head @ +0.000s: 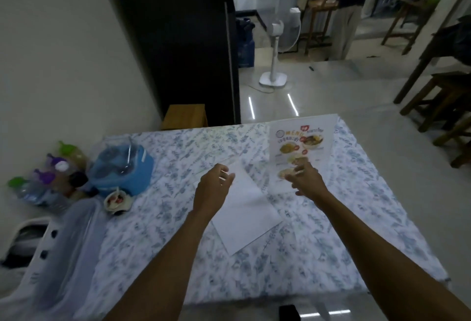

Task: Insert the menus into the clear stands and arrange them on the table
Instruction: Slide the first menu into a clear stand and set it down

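A printed menu (pixel 303 142) with food pictures stands upright in a clear stand at the table's far right. My right hand (pixel 305 179) hovers just in front of its lower edge, fingers spread, holding nothing. A white sheet (pixel 244 211) lies flat in the middle of the floral tablecloth (pixel 178 231), blank side up. My left hand (pixel 214 188) is over the sheet's far left corner, fingers loosely curled and apart. A faint clear edge shows beyond that hand; I cannot tell whether it is another stand.
A blue container (pixel 122 167) with a spoon, a small bowl (pixel 117 201) and several bottles (pixel 46 178) crowd the table's left side. A white standing fan (pixel 275 48), wooden stools (pixel 443 101) and a person (pixel 349 7) are across the floor.
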{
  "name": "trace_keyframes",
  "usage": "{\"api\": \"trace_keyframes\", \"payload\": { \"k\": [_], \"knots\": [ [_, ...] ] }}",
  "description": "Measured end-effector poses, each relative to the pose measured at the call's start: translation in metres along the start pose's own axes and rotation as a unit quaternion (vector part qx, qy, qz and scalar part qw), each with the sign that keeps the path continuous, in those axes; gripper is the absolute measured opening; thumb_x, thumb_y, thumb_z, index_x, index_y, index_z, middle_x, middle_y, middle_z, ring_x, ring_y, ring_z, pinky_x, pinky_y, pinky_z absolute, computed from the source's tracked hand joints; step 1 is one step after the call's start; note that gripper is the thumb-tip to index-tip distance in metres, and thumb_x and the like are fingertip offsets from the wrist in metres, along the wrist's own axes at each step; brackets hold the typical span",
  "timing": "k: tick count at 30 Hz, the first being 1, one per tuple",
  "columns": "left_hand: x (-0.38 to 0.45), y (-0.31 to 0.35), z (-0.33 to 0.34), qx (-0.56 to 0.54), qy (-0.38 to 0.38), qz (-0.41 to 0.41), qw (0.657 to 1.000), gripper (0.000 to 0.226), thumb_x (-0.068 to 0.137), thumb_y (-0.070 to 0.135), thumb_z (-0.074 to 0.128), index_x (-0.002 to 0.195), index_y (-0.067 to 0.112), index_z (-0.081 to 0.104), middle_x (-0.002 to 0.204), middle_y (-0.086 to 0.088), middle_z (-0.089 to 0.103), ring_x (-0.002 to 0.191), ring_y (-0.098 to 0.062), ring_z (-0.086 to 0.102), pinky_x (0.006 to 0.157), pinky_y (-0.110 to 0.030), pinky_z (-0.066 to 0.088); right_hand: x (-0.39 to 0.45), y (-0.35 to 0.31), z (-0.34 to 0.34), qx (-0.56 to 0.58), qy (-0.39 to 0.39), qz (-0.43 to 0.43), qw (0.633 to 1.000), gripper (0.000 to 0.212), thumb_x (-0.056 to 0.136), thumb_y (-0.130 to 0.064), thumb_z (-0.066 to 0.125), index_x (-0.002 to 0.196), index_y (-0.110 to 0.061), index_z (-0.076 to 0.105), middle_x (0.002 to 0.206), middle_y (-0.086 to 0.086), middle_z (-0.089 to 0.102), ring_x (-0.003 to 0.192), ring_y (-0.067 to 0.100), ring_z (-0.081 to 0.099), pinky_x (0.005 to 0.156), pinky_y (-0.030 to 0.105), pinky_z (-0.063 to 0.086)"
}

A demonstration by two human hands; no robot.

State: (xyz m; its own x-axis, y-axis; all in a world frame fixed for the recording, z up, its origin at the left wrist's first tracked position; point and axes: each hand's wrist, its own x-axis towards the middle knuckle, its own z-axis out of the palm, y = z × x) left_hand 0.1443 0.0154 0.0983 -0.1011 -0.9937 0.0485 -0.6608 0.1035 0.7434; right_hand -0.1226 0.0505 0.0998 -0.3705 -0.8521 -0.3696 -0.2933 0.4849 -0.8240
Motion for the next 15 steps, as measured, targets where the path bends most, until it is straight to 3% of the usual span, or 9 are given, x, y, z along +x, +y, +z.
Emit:
{"api": "trace_keyframes", "payload": {
  "k": [4,10,12,15],
  "knots": [
    [-0.032,-0.044,-0.020,-0.001,0.002,-0.048,0.999,0.025,0.093,0.043,0.063,0.108,0.023,0.063,0.097,0.007,0.069,0.085,-0.010,0.067,0.077,-0.036,0.058,-0.020,-0.004,0.047,-0.024,-0.034,-0.001,0.999,0.044,0.084,-0.027,0.074,0.117,-0.011,0.050,0.102,0.014,0.068,0.095,0.031,0.068,0.078,0.047,0.060],
    [-0.056,-0.088,-0.018,0.006,-0.038,-0.128,0.991,0.032,0.092,0.040,0.066,0.112,0.016,0.063,0.108,-0.003,0.069,0.097,-0.020,0.067,0.083,-0.032,0.053,-0.024,0.007,0.103,-0.097,-0.082,0.000,0.992,0.036,0.083,-0.031,0.073,0.110,-0.016,0.054,0.090,0.009,0.071,0.083,0.026,0.070,0.071,0.040,0.058],
    [-0.058,-0.097,-0.009,0.025,-0.107,-0.161,0.981,0.044,0.091,0.041,0.066,0.123,0.012,0.057,0.120,-0.010,0.065,0.108,-0.025,0.063,0.088,-0.032,0.050,-0.018,0.018,0.112,-0.152,-0.097,-0.005,0.984,0.039,0.084,-0.033,0.073,0.112,-0.013,0.054,0.100,0.011,0.070,0.086,0.025,0.065,0.072,0.036,0.051],
    [-0.060,-0.103,0.010,0.022,-0.197,-0.202,0.959,0.062,0.091,0.046,0.065,0.137,0.009,0.043,0.138,-0.015,0.054,0.122,-0.027,0.055,0.096,-0.031,0.045,-0.003,0.044,0.117,-0.264,-0.086,0.021,0.960,0.052,0.083,-0.037,0.071,0.121,-0.006,0.052,0.125,0.019,0.060,0.114,0.035,0.055,0.087,0.035,0.044]
  ]
}}
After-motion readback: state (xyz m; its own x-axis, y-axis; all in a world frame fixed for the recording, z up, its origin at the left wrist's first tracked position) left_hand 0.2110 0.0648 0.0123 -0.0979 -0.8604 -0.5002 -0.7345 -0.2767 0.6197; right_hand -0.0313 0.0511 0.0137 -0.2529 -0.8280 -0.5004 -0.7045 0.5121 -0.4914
